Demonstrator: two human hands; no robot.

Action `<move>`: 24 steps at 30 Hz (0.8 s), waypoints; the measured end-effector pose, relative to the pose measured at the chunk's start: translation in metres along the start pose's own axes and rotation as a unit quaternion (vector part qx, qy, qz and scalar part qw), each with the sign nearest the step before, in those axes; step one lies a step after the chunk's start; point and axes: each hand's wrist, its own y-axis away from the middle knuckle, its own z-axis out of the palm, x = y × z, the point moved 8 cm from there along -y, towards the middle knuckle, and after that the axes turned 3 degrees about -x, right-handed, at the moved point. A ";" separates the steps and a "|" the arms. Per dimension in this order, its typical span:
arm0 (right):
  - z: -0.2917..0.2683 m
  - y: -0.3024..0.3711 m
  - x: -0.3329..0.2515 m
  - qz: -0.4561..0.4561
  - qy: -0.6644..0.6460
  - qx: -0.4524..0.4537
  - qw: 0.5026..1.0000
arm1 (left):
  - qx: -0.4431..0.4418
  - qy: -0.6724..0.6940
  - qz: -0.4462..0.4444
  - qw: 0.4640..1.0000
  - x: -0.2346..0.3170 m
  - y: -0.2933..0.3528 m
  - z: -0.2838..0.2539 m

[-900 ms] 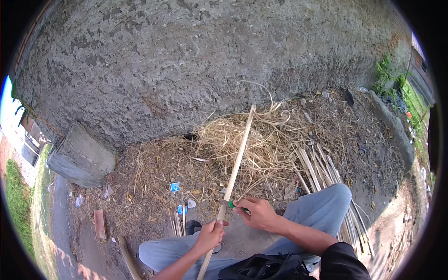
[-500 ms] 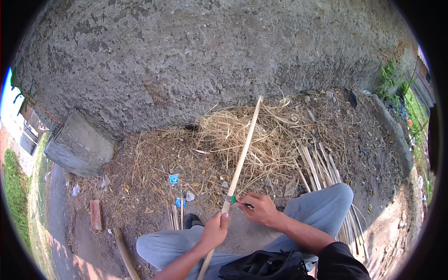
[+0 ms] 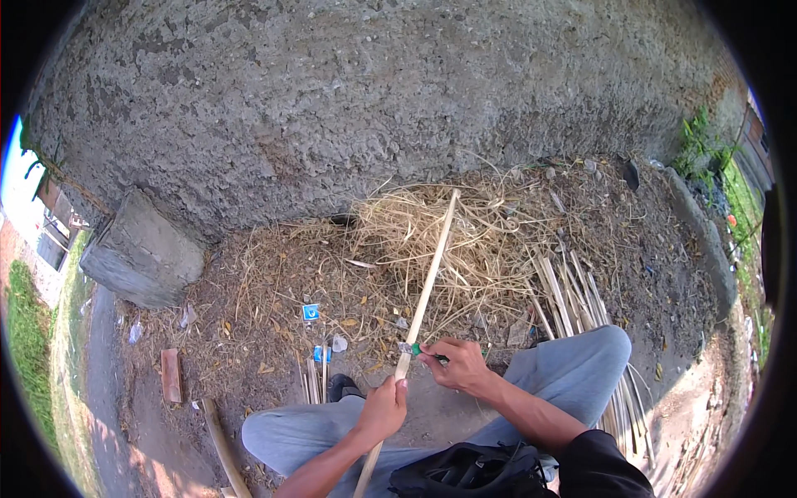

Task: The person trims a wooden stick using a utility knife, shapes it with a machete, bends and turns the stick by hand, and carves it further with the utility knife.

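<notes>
A long pale bamboo stick (image 3: 432,274) slants from my lap up toward the wall, its far end over the pile of shavings. My left hand (image 3: 383,410) is wrapped round its lower part, thumb along the top. Just above that grip, my right hand (image 3: 455,365) pinches a small green-handled peeler (image 3: 417,349). Its metal head lies across the stick; the rest of the handle is hidden by the fingers. Thin curled shavings (image 3: 481,249) are heaped on the ground beyond the stick.
Split bamboo sticks (image 3: 569,295) lie beside and under my right knee, with several more (image 3: 313,380) by my left foot. A rough wall (image 3: 374,100) rises ahead. At left are a concrete block (image 3: 149,253), a brick (image 3: 171,375) and a thick pole (image 3: 222,444). A black bag (image 3: 465,473) rests at my lap.
The stick's far end sits slightly lower and farther left. The peeler and my right hand have shifted slightly up along the stick; my left hand keeps its grip.
</notes>
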 end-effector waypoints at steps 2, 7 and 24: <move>0.005 0.000 0.008 0.008 -0.025 -0.003 1.000 | 0.008 0.008 0.006 1.000 -0.003 0.000 0.004; 0.000 -0.011 0.044 0.101 0.009 -0.001 0.995 | -0.042 -0.001 -0.014 0.999 -0.004 0.001 0.011; -0.085 -0.010 0.155 0.321 -0.249 0.177 0.896 | -0.333 0.448 -0.263 0.787 -0.020 0.049 0.048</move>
